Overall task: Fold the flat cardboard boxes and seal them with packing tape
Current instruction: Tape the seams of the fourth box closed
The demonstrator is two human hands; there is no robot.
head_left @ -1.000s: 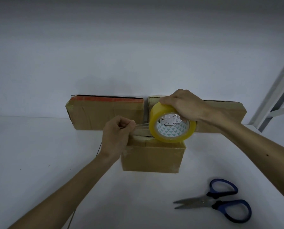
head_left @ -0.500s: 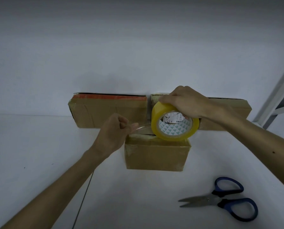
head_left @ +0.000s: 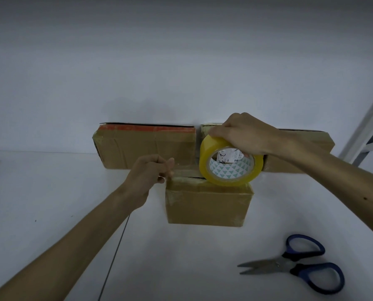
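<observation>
Reaching in from the lower right, the person's right hand (head_left: 244, 135) gripped the yellow roll of tape (head_left: 229, 170) from above, with the fingers curled over its rim and the forearm running straight back toward the camera. The roll stood on edge with its open core facing the viewer and its lower rim touching the top of the small box (head_left: 207, 207) near the right end. The left hand (head_left: 148, 172) came in from the lower left with its fingers curled, and the thumb and forefinger pinched the free end of the tape just beside the box's top left corner. A clear strip of tape (head_left: 186, 169) ran from that pinch to the roll, just above the box top. The small box sat on the white table (head_left: 51, 203), and two larger boxes (head_left: 146, 148) stood side by side behind it against the wall. Blue-handled scissors (head_left: 294, 266) lay slightly open near the right forearm, well apart from the box. A thin cable (head_left: 116, 253) ran along beneath the left forearm.
</observation>
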